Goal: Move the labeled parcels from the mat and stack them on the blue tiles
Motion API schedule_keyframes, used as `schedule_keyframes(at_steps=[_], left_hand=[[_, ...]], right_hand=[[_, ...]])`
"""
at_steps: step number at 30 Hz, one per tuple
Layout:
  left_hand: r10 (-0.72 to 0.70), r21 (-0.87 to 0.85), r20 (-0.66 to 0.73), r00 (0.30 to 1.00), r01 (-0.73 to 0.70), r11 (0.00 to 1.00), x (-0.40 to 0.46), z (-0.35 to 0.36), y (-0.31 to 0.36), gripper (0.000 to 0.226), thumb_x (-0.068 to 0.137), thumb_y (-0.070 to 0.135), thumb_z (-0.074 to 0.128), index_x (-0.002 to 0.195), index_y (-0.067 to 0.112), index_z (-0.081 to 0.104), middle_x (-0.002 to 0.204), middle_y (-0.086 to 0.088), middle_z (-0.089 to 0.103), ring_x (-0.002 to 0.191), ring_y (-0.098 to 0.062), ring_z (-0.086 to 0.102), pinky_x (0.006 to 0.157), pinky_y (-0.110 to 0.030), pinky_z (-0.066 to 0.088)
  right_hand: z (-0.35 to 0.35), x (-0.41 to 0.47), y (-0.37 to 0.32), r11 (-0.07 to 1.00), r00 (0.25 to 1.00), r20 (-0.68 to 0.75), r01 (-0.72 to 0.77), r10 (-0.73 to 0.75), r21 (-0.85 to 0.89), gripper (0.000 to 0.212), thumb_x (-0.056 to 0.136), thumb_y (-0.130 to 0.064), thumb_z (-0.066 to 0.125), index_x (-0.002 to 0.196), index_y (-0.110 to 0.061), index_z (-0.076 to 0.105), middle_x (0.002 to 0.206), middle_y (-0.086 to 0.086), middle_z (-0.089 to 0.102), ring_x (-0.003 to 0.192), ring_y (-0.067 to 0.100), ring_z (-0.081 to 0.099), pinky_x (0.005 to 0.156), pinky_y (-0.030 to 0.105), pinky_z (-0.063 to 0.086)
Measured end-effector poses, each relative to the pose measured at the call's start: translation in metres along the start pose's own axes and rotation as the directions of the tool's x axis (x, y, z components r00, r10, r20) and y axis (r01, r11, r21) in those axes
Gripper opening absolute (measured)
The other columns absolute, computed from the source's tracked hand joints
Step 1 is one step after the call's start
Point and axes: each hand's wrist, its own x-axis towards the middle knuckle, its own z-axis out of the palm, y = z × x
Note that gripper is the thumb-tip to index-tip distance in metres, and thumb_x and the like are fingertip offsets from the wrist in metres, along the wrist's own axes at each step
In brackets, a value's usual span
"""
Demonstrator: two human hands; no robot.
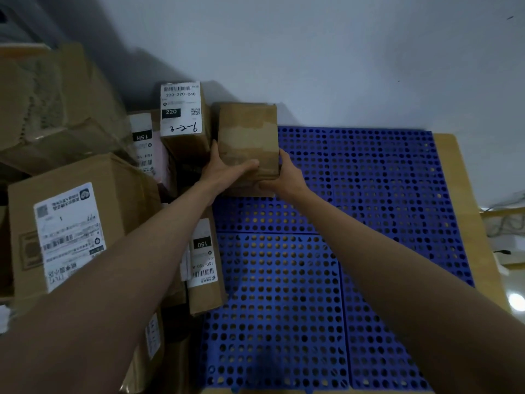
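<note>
Two hands show: the left hand (224, 169) and the right hand (284, 177), both at about 12 o'clock. At least six cardboard parcels (247, 143) can be counted, most piled toward 9 o'clock. The blue tiles (369, 223) number at least four, from centre toward 4 o'clock.

The parcel (247, 143) under my fingers (250, 165) is matt brown cardboard crossed by smooth, duller tape. The blue tiles (369, 194) right of it look like hard perforated plastic; the boxes left of it carry white paper labels (181, 108).
</note>
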Motion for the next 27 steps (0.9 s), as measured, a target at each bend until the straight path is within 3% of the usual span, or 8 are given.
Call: schedule_keyframes(at_steps=[4, 9, 12, 16, 19, 21, 24, 27], left_hand=[[0.019, 0.002, -0.029, 0.999, -0.019, 1.0, -0.003, 0.003, -0.002, 0.13, 0.059, 0.063, 0.081, 0.154, 0.034, -0.002, 0.157, 0.001, 0.026, 0.142, -0.024, 0.028, 0.115, -0.046, 0.03], [0.035, 0.011, -0.086, 0.996, -0.034, 0.999, -0.015, 0.007, -0.004, 0.121, 0.061, 0.061, 0.081, 0.154, 0.029, 0.011, 0.153, -0.001, 0.033, 0.138, -0.023, 0.034, 0.112, -0.043, 0.035], [0.033, 0.024, -0.131, 0.991, -0.03, 0.999, -0.026, 0.009, -0.007, 0.11, 0.064, 0.056, 0.082, 0.15, 0.022, 0.024, 0.147, -0.005, 0.04, 0.133, -0.024, 0.041, 0.108, -0.039, 0.04], [-0.011, 0.072, -0.14, 0.99, 0.021, 0.997, -0.041, 0.009, -0.005, 0.114, 0.065, 0.056, 0.082, 0.152, 0.013, 0.021, 0.151, -0.01, 0.034, 0.138, -0.029, 0.035, 0.11, -0.041, 0.038], [-0.01, 0.108, -0.127, 0.992, 0.024, 0.994, -0.054, 0.005, -0.003, 0.109, 0.067, 0.054, 0.081, 0.149, 0.011, 0.024, 0.149, -0.011, 0.035, 0.136, -0.029, 0.037, 0.105, -0.039, 0.038], [-0.01, 0.131, -0.128, 0.992, 0.027, 0.991, -0.063, 0.001, -0.002, 0.107, 0.067, 0.053, 0.081, 0.148, 0.009, 0.025, 0.148, -0.011, 0.037, 0.134, -0.029, 0.04, 0.102, -0.038, 0.041], [-0.001, 0.172, -0.128, 0.992, 0.023, 0.985, -0.08, -0.008, 0.004, 0.106, 0.069, 0.053, 0.081, 0.147, 0.007, 0.026, 0.147, -0.012, 0.04, 0.132, -0.03, 0.043, 0.098, -0.039, 0.043], [0.022, 0.209, -0.11, 0.994, 0.001, 0.978, -0.101, -0.017, 0.012, 0.103, 0.07, 0.05, 0.081, 0.145, 0.006, 0.026, 0.146, -0.012, 0.04, 0.131, -0.031, 0.043, 0.092, -0.035, 0.042]], right_hand=[[0.002, -0.001, 0.0, 1.0, 1.0, -0.01, -0.016, 0.016, 0.007, 0.094, 0.074, -0.018, 0.083, 0.15, -0.018, 0.027, 0.135, 0.008, 0.055, 0.119, 0.025, 0.056, 0.093, 0.033, 0.051], [0.008, -0.01, 0.002, 0.996, 0.995, -0.035, -0.091, 0.09, -0.011, 0.082, 0.078, -0.022, 0.081, 0.144, -0.013, 0.034, 0.133, 0.009, 0.056, 0.119, 0.027, 0.056, 0.097, 0.041, 0.052], [0.007, -0.018, 0.004, 0.986, 0.987, -0.024, -0.16, 0.159, -0.035, 0.083, 0.083, -0.03, 0.077, 0.147, -0.01, 0.029, 0.137, 0.011, 0.053, 0.121, 0.029, 0.054, 0.097, 0.041, 0.051], [0.003, -0.029, 0.002, 0.96, 0.971, -0.015, -0.237, 0.238, -0.15, 0.082, 0.089, -0.042, 0.067, 0.151, -0.01, 0.022, 0.143, 0.013, 0.048, 0.126, 0.031, 0.05, 0.101, 0.044, 0.047], [0.0, -0.04, -0.008, 0.955, 0.965, 0.017, -0.255, 0.261, -0.149, 0.075, 0.091, -0.039, 0.066, 0.149, -0.011, 0.028, 0.14, 0.01, 0.05, 0.114, 0.023, 0.056, 0.081, 0.033, 0.049], [-0.003, -0.052, -0.013, 0.964, 0.971, 0.046, -0.227, 0.235, -0.139, 0.068, 0.09, -0.039, 0.067, 0.144, -0.013, 0.036, 0.136, 0.009, 0.052, 0.107, 0.021, 0.057, 0.074, 0.03, 0.045], [-0.01, -0.071, -0.025, 0.974, 0.986, 0.091, -0.121, 0.141, -0.191, 0.059, 0.09, -0.039, 0.066, 0.14, -0.017, 0.044, 0.135, 0.007, 0.054, 0.115, 0.026, 0.056, 0.083, 0.033, 0.046], [-0.021, -0.096, -0.041, 0.97, 0.991, 0.111, -0.049, 0.077, -0.237, 0.05, 0.092, -0.032, 0.065, 0.136, -0.015, 0.048, 0.13, 0.01, 0.057, 0.106, 0.027, 0.059, 0.09, 0.039, 0.051]])
